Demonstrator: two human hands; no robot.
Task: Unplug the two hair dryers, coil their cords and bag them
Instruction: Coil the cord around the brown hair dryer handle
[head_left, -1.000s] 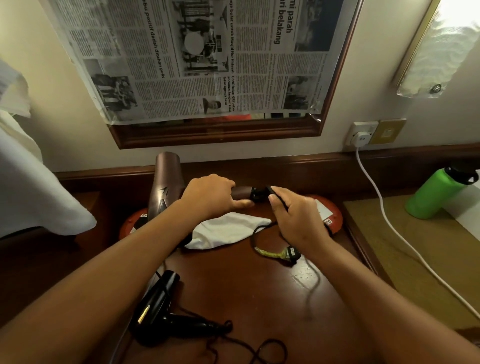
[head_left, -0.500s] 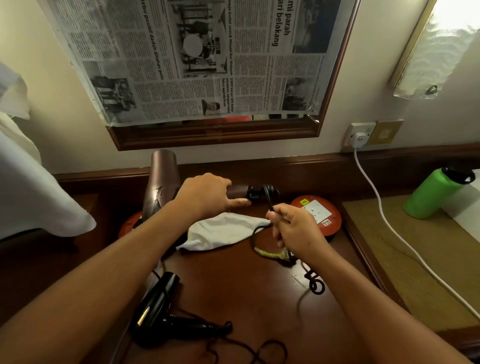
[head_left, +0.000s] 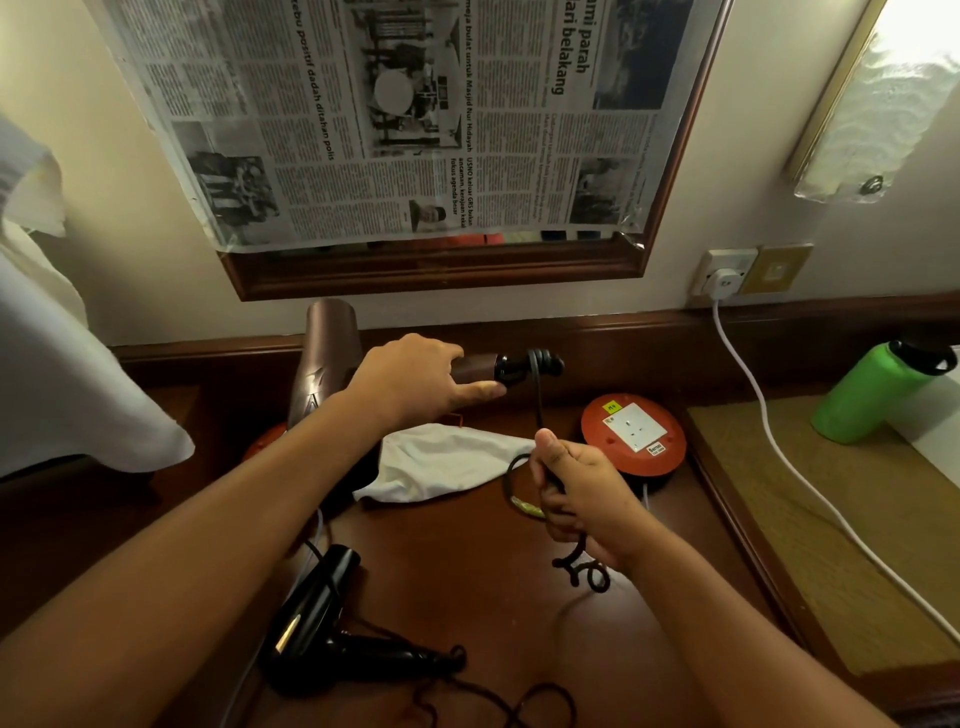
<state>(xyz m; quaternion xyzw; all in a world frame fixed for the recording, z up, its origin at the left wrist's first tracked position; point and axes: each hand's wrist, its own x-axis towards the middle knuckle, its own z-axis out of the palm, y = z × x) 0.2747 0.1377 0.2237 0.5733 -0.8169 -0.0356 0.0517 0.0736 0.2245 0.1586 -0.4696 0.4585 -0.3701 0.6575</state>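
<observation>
Above the counter (head_left: 467, 597): left hand (head_left: 415, 379) gripping brown dryer (head_left: 327, 358) handle, lying crosswise; right hand (head_left: 576, 488) is pinching its cord (head_left: 537, 400), running taut toward the person.

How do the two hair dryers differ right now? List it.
The brown hair dryer is held up by its handle in the left hand; the black hair dryer lies untouched on the desk. The brown one's cord is pulled taut by the right hand; the black one's lies loose. Both have dark cords.
</observation>
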